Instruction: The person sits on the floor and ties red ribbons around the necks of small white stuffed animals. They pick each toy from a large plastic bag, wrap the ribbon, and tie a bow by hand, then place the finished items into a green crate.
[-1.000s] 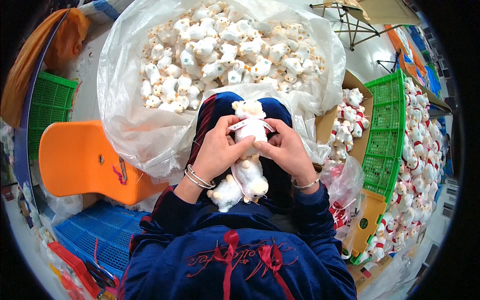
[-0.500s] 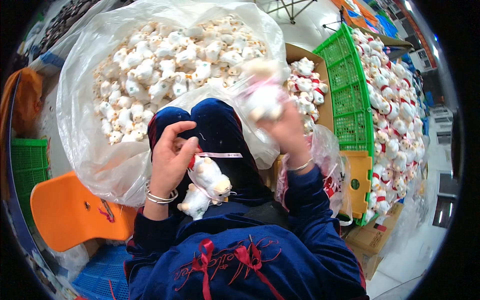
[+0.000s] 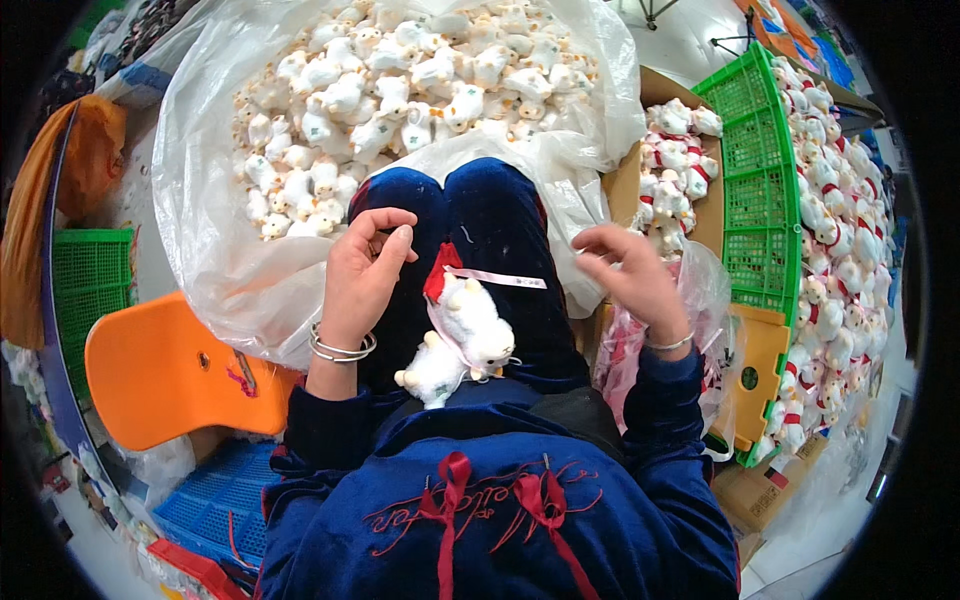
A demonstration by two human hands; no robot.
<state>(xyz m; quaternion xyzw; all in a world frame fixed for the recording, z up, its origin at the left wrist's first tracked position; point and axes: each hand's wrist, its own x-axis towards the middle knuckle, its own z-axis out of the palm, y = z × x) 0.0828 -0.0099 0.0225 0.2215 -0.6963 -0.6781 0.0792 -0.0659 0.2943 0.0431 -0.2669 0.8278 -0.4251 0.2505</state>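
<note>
On my lap lie two small white plush animals with beige muzzles and feet: an upper one and a lower one pressed against it. A red fabric piece and a pale pink printed ribbon lie at the upper toy's end, over my dark blue trousers. Left of them, my left hand hovers with fingers bent and thumb apart, holding nothing. To the right, near the cardboard box, my right hand is raised with fingers spread and nothing in it.
A big clear plastic bag full of white plush toys lies beyond my knees. At right are a cardboard box of toys with red trim, a green crate and a bag of pink material. An orange chair stands at left.
The plush toy with pink that my right hand held is out of that hand, which has opened and moved lower right. My left hand has come away from the red piece. The view has shifted.
</note>
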